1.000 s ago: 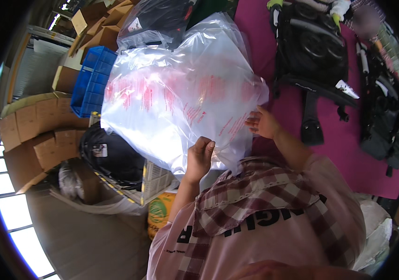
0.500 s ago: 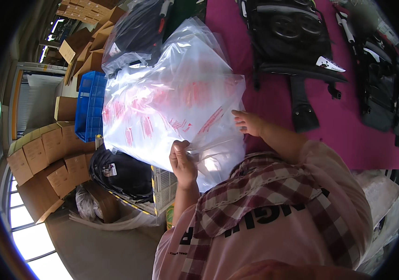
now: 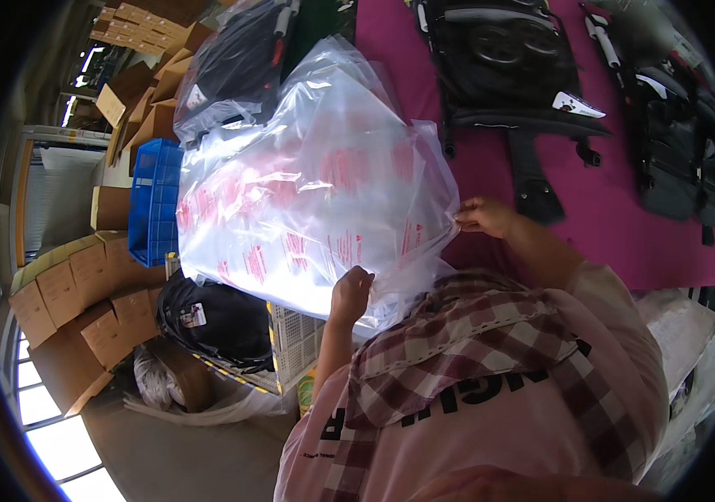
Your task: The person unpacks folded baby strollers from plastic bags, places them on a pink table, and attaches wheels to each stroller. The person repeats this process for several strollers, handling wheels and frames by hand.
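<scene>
A stack of large clear plastic bags [image 3: 291, 201] with red print lies in front of me on the table. My left hand [image 3: 352, 294] pinches the near edge of the top plastic bag, its fingers pressed together. At the bag's right edge, my right hand [image 3: 485, 217] grips a corner of the film between thumb and fingers. The film between both hands is partly lifted and wrinkled. Beyond the bags at the upper left lies a dark folded frame piece [image 3: 232, 71] wrapped in clear plastic.
The table has a magenta cover [image 3: 617, 243]. On it lie a black folded stroller-like frame [image 3: 508, 67] and another [image 3: 679, 142] at far right. To the left stand a blue crate [image 3: 155, 201], cardboard boxes [image 3: 61, 293], and a basket [image 3: 297, 339] beside black bundled goods [image 3: 219, 322].
My right hand, open and apart from the bags before, has closed on the bag's right corner. My left hand has moved right along the near edge. The corner is drawn out to the right.
</scene>
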Demonstrator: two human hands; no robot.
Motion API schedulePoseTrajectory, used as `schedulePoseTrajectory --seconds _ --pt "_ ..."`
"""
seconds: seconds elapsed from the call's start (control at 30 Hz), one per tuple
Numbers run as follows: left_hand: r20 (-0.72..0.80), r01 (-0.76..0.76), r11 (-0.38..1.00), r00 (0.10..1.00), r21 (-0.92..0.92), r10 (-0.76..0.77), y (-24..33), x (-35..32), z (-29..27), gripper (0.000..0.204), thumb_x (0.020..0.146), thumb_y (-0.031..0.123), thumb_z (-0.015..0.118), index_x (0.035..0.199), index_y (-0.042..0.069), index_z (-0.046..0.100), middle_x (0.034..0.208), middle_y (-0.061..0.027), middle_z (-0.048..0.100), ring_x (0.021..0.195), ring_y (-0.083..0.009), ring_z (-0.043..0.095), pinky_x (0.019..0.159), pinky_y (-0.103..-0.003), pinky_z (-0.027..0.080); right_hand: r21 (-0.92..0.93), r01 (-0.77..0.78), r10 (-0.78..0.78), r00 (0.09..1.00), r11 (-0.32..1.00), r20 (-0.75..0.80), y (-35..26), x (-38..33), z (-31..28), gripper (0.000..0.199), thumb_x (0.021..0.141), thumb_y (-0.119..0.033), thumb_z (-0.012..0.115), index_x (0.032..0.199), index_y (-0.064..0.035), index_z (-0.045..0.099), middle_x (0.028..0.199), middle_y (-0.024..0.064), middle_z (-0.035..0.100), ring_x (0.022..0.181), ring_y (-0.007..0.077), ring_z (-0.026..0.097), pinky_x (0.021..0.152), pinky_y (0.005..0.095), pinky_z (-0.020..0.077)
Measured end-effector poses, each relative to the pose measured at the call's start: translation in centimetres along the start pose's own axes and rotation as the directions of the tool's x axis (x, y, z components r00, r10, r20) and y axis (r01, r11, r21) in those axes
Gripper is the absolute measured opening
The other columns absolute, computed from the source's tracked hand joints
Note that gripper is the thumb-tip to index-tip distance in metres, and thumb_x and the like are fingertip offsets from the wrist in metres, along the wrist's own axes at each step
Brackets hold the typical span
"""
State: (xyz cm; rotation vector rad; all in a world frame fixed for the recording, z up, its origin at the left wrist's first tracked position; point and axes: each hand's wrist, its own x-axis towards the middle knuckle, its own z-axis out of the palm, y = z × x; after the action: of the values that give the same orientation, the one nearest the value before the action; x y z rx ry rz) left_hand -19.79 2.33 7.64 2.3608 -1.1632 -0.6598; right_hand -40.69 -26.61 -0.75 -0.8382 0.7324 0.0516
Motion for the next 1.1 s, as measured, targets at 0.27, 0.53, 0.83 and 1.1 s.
schedulePoseTrajectory --seconds 0.27,0.53,0.83,1.1 --pt "0.109 -0.187 0.891 0.962 -0.413 0.252 10.1 7.2 1.4 0.027 0.096 0.024 0.056 0.089 -0.002 0.059 0.08 -0.0113 0.064 0.074 -0.0201 0.061 0.07 -0.033 0.048 -0.045 0.423 -0.424 0.905 0.905 -0.024 -4.9 -2.2 3.6 0.022 0.091 -0.021 0.065 0.081 -0.0011 0.064 0.078 0.0039 0.064 0.072 0.0116 0.06 0.072 0.026 0.0494" --pt "0.226 -0.066 0.844 0.95 -0.533 0.217 13.0 9.2 5.3 0.025 0.095 0.018 0.056 0.08 -0.001 0.059 0.069 -0.005 0.06 0.065 -0.0108 0.055 0.063 -0.026 0.045 -0.251 0.546 -0.565 0.825 0.8 -0.005 -5.9 -3.4 2.4 0.021 0.085 -0.015 0.072 0.074 -0.0011 0.06 0.07 0.0042 0.064 0.067 0.0077 0.059 0.062 0.0232 0.0468" --pt "-0.17 0.141 0.678 0.913 -0.721 -0.371 3.6 4.6 1.2 0.011 0.091 0.008 0.054 0.085 -0.001 0.058 0.073 -0.0044 0.057 0.064 -0.0121 0.052 0.061 -0.027 0.044 -0.251 0.607 -0.656 0.714 0.754 -0.246 -6.4 -0.9 -7.0 0.015 0.089 -0.019 0.066 0.082 -0.0065 0.063 0.076 0.0031 0.066 0.07 0.0085 0.059 0.067 0.0227 0.047" --pt "0.027 0.074 0.76 0.997 -0.645 -0.075 12.0 2.3 4.2 0.013 0.087 0.01 0.066 0.085 -0.001 0.059 0.073 -0.0067 0.063 0.064 -0.012 0.059 0.059 -0.027 0.048 -0.413 0.544 -0.434 0.837 0.731 0.333 -3.1 -2.3 6.9 0.028 0.094 -0.027 0.06 0.091 0.0002 0.066 0.07 0.0041 0.063 0.066 0.0119 0.06 0.061 0.0304 0.0479"
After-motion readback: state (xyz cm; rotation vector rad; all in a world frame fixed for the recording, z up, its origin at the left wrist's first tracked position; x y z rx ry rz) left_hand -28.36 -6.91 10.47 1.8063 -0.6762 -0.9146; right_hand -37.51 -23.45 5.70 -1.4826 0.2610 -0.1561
